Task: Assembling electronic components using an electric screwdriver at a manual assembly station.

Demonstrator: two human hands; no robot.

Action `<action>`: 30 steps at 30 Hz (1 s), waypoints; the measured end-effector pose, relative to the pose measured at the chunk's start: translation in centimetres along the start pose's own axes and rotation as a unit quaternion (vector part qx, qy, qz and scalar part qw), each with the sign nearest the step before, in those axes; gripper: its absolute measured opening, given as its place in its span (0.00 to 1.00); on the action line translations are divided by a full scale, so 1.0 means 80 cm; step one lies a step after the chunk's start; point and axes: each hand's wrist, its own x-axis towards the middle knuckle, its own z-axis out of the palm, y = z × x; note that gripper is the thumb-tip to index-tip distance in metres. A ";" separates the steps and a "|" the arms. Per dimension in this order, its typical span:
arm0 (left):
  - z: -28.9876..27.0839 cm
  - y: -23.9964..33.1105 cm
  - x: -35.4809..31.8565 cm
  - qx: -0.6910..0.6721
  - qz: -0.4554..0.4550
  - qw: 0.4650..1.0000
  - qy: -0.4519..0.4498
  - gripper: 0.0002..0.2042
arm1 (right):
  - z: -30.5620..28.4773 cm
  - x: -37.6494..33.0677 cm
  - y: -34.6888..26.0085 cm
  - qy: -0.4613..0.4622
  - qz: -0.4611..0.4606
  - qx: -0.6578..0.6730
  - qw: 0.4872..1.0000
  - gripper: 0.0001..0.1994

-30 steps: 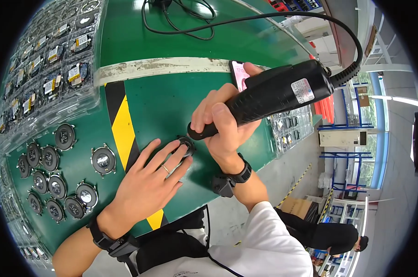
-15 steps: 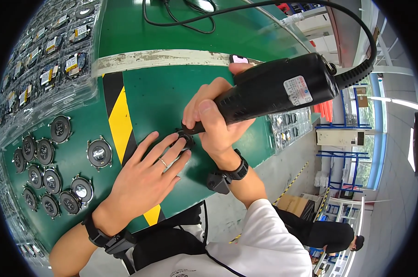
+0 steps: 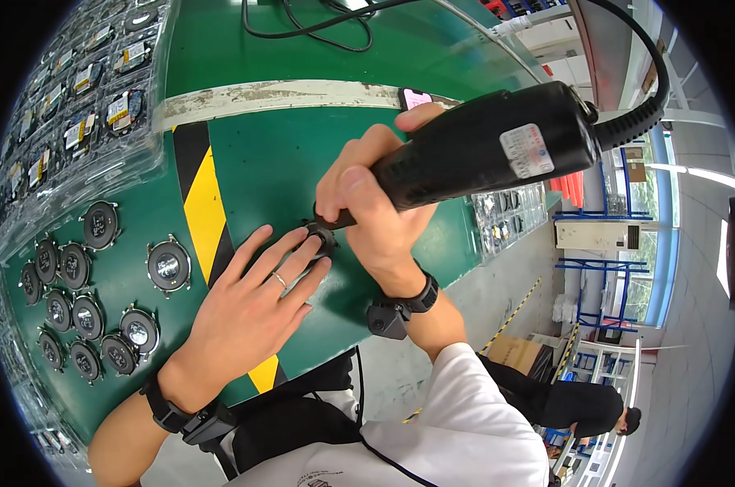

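My right hand (image 3: 376,199) is wrapped round a thick black corded electric screwdriver (image 3: 481,150), its body slanting up to the right. The narrow end points down at a small round dark watch case (image 3: 322,240) on the green bench. My left hand (image 3: 250,304), palm down with fingers spread and a ring on one, holds the case by its fingertips; they hide part of it. I cannot make out the screw or the exact contact. Left of my hand lie several round black watch cases (image 3: 169,265) with metal lugs, one apart from the cluster.
Stacked clear plastic trays (image 3: 83,122) of watch parts fill the left side. Another parts tray (image 3: 509,223) sits at the right edge. A phone (image 3: 416,99) lies by the pale strip (image 3: 286,96). Black cable (image 3: 327,32) crosses the far bench. A person in black (image 3: 582,406) is at lower right.
The view has shifted slightly, so the bench and watch cases appear a little further left. Both hands keep their hold; the screwdriver stays over the same watch case.
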 end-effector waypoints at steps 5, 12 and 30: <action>0.003 0.000 -0.002 -0.003 0.002 1.000 0.006 0.25 | 0.002 0.000 -0.005 0.014 0.007 0.014 1.000 0.27; 0.001 -0.002 -0.005 -0.001 0.001 1.000 0.012 0.24 | 0.006 0.003 -0.012 0.018 0.003 0.019 1.000 0.27; -0.003 -0.005 0.001 -0.124 -0.112 0.980 0.110 0.24 | 0.007 0.002 -0.015 0.076 0.021 0.095 0.992 0.33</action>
